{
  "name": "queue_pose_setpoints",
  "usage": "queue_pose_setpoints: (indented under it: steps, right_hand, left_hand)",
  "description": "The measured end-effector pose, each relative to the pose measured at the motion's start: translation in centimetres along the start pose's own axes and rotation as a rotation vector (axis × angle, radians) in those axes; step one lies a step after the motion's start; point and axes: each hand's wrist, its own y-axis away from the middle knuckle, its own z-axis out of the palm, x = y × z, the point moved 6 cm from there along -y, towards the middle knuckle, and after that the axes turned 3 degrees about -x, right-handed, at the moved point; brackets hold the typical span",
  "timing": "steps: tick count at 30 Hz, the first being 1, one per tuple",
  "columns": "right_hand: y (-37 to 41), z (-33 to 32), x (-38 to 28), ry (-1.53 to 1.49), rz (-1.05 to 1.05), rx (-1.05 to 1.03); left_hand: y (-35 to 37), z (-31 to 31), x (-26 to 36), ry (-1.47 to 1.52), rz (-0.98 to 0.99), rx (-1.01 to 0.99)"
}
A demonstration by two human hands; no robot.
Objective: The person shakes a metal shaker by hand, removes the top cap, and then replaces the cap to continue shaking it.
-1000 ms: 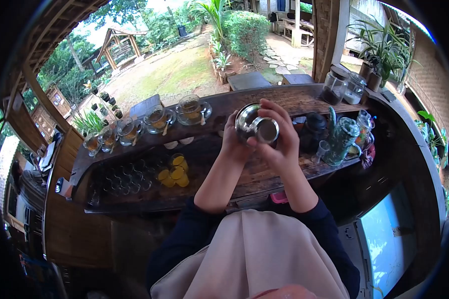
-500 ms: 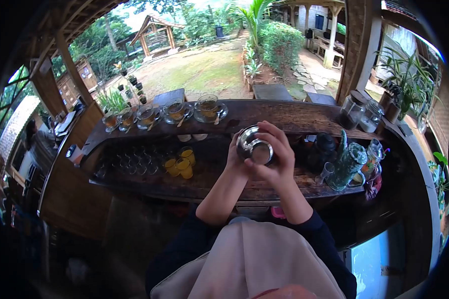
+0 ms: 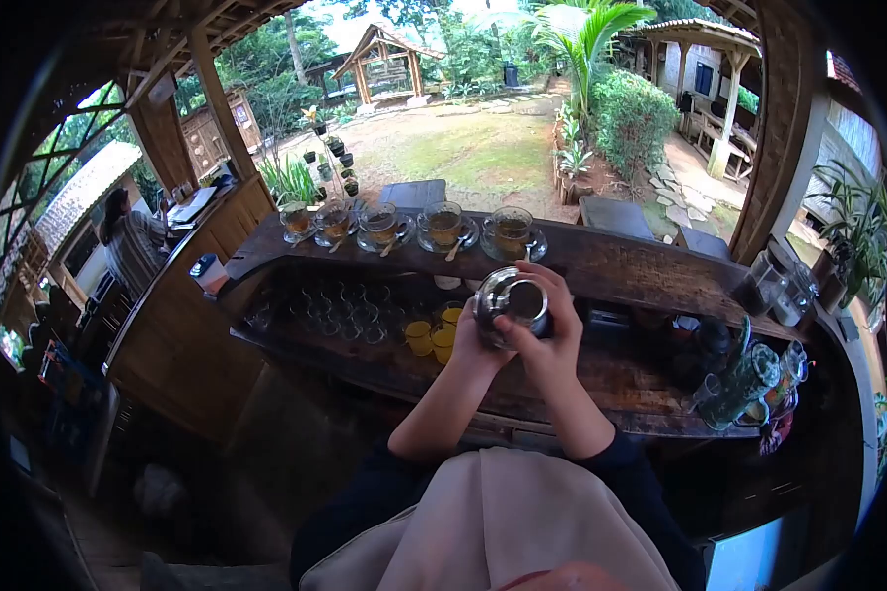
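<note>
A shiny metal cocktail shaker [image 3: 496, 307] is held between both my hands, above the dark wooden counter and in front of my body. My left hand [image 3: 471, 345] is closed round its left and lower side; some of those fingers are hidden behind it. Wrapped over the right side is my right hand [image 3: 554, 330], with its thumb across the front. The narrower round end of the shaker faces me. Just left of the hands, small glasses of yellow drink [image 3: 419, 339] stand on the lower counter. Behind them is a row of glass cups with saucers [image 3: 443, 229].
Several upturned-looking clear glasses [image 3: 350, 320] stand at left on the lower counter. At right are a green patterned pitcher [image 3: 744, 384], a dark kettle-like pot [image 3: 708, 345] and lidded jars [image 3: 771, 286]. Another person [image 3: 133, 246] stands at a side counter, far left.
My view has turned left, so the counter and garden sit further right in it. Both hands still hold the shaker, which is tilted slightly differently.
</note>
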Motion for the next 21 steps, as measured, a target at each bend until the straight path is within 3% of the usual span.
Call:
queue_pose_setpoints:
  steps: [1, 2, 3, 5, 6, 7, 9, 10, 11, 12, 13, 15, 17, 19, 21]
  right_hand:
    - [-0.3, 0.1, 0.2, -0.047, 0.107, 0.085]
    - [-0.9, 0.8, -2.3, 0.007, -0.091, -0.016]
    - [-0.9, 1.5, -5.3, 0.058, -0.28, -0.121]
    - [0.9, 2.7, -10.6, -0.004, -0.694, -0.195]
    - [1.0, 3.5, -10.5, -0.014, -0.697, -0.198]
    - [1.2, 4.1, -10.7, -0.026, -0.783, -0.184]
    - [2.0, 5.1, -11.0, -0.048, -0.948, -0.149]
    - [2.6, 5.5, -11.1, -0.057, -1.02, -0.129]
    - [2.1, 6.6, -8.8, 0.002, -0.928, -0.198]
    - [0.8, 7.4, -6.4, 0.056, -0.721, -0.363]
    - [0.2, 8.5, -2.5, 0.051, -0.536, -0.321]
    - [-0.8, 8.6, 2.8, -0.042, -0.062, -0.174]
    - [-1.3, 7.2, 1.7, -0.097, -0.097, -0.077]
    - [-1.4, 6.9, -3.1, -0.116, -0.388, -0.232]
    - [0.2, 6.4, -5.4, -0.192, -0.693, -0.181]
  left_hand:
    - [0.4, 2.1, 0.3, -0.058, -0.018, 0.15]
    - [1.0, 4.1, 1.1, -0.223, 0.124, 0.197]
    - [1.0, 6.5, 1.0, 0.21, -0.236, -0.069]
    - [2.4, 12.9, 2.0, -0.037, -0.194, -0.123]
    - [3.6, 14.4, 2.5, 0.057, -0.039, -0.151]
    - [3.9, 15.7, 3.4, -0.179, 0.116, -0.678]
    - [3.6, 14.3, 5.1, -0.23, 0.064, -0.831]
    - [3.3, 12.2, 5.9, -0.147, 0.055, -0.567]
    - [3.4, 9.6, 6.4, -0.062, 0.045, -0.3]
    - [2.5, 6.1, 6.9, 0.159, -0.122, -0.013]
    - [2.3, 5.2, 6.7, 0.243, -0.323, -0.128]
    - [2.5, -0.4, 9.5, -0.278, 0.226, 0.368]
    - [2.3, 0.5, 10.7, -0.229, 0.194, 0.31]
    - [2.6, 7.1, 11.4, -0.171, 0.173, 0.097]
    - [4.9, 12.5, 12.4, -0.22, 0.412, -0.119]
